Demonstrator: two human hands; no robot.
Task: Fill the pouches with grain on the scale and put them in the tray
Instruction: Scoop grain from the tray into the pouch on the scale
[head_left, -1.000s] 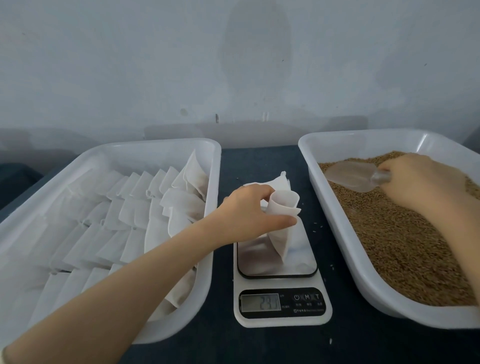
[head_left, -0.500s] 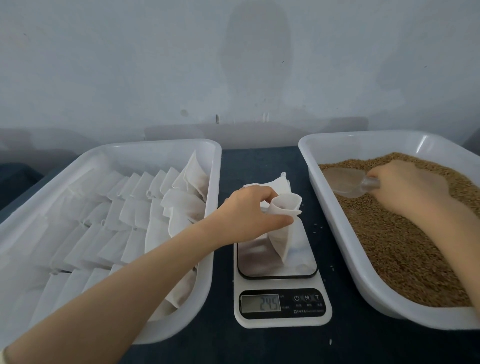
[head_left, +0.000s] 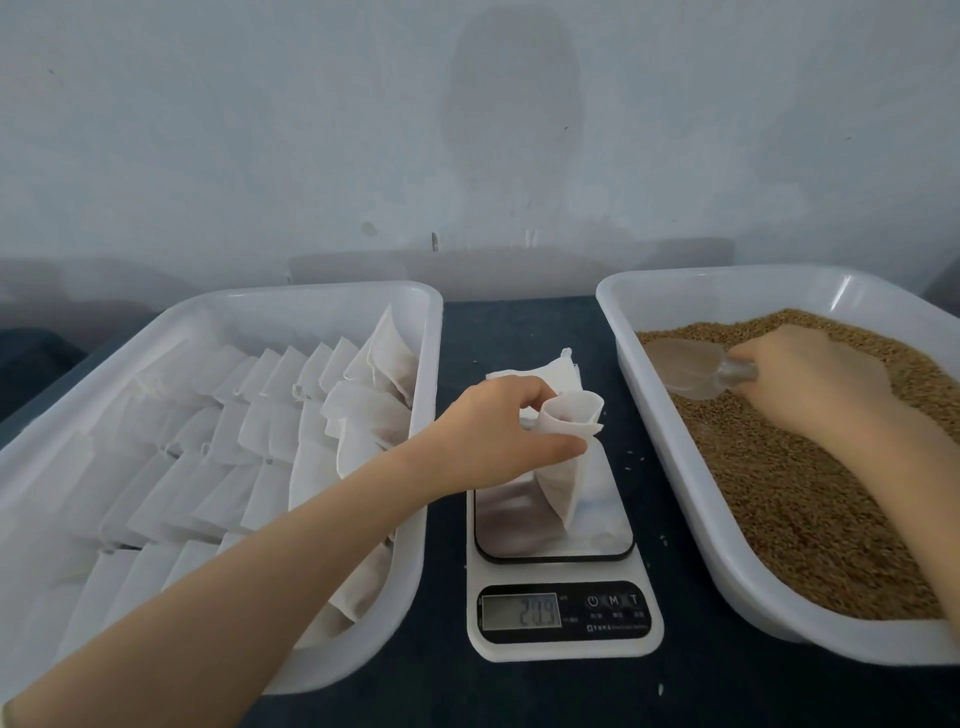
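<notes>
A pouch (head_left: 560, 480) is held upright on the scale (head_left: 563, 621) by the left grip (head_left: 498, 431). The pouch's top is pinched in that grip, and its mouth is held round and open. Its bottom rests on the scale's shiny plate. The left arm is stretched forward over the near corner of the tray (head_left: 425, 364), where many pouches are laid in rows. A few flat spare pouches (head_left: 540, 375) are seen on the counter (head_left: 519, 332), just behind the scale.

The scoop (head_left: 685, 366) is held in the right grip (head_left: 810, 379), which is closed round its handle. The scoop is laid low on the grain (head_left: 805, 509), near the far left corner of the tub (head_left: 657, 441). The right arm is reached in from the right, low over the grain.

The step in hand seems to be the scooping of grain. To do it well, the scoop should be filled only part way, so nothing is dropped on the way over. It should be lifted over the tub's wall and brought right above the pouch's mouth. The grain should be tipped in slowly, a little at a time, while the number on the scale is watched. The pouch should be held lightly, since a push down could make the number wrong. A few spilled grains (head_left: 631, 460) are lying on the counter, so care is needed.
</notes>
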